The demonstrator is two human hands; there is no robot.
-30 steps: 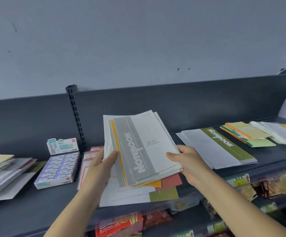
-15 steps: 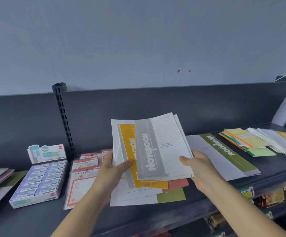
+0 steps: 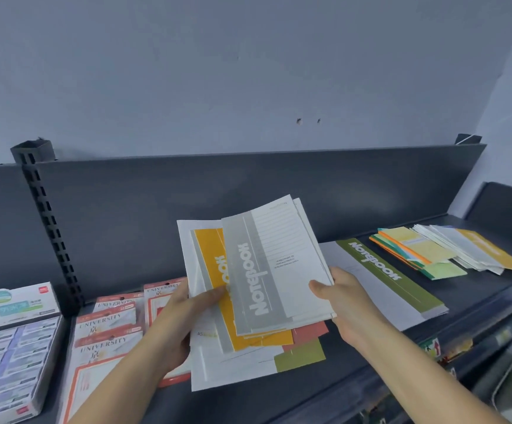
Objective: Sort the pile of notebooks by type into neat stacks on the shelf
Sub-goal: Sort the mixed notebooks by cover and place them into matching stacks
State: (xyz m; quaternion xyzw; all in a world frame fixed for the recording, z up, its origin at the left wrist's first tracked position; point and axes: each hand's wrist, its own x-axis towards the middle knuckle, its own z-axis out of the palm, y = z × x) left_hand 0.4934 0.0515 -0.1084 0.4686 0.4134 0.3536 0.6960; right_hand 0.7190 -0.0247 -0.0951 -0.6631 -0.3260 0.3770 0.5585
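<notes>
Head view: a dark grey metal shelf (image 3: pixel 279 402) runs under both hands, with a smooth back panel (image 3: pixel 248 185) behind them and a slotted upright (image 3: pixel 49 228) beyond the left hand. The shelf's front lip passes under the forearms.

Left of the left hand lie glossy packs printed UNIVERSITY (image 3: pixel 104 335), partly covered by the wrist. Farther left is a carton of small boxed items (image 3: pixel 7 362), cut off by the frame edge, its print too blurred to read.

Just right of the right hand lies a flat stack topped by an olive-banded notebook (image 3: pixel 383 280). Beyond it, two fanned paper piles (image 3: pixel 416 252) reach towards the shelf's right end, their edges ragged.

Between the hands is the mixed pile of notebooks (image 3: pixel 300 353), thin and soft-covered, with red and olive corners poking out below. Whether its lowest sheets touch the shelf cannot be told.

The left hand (image 3: pixel 184 319) grips the fan with its thumb on a yellow notebook (image 3: pixel 215 270), and its fingers are hidden beneath. The right hand (image 3: pixel 346 304) pinches the corner of the grey notebook (image 3: pixel 257 270) on top, thumb above.
</notes>
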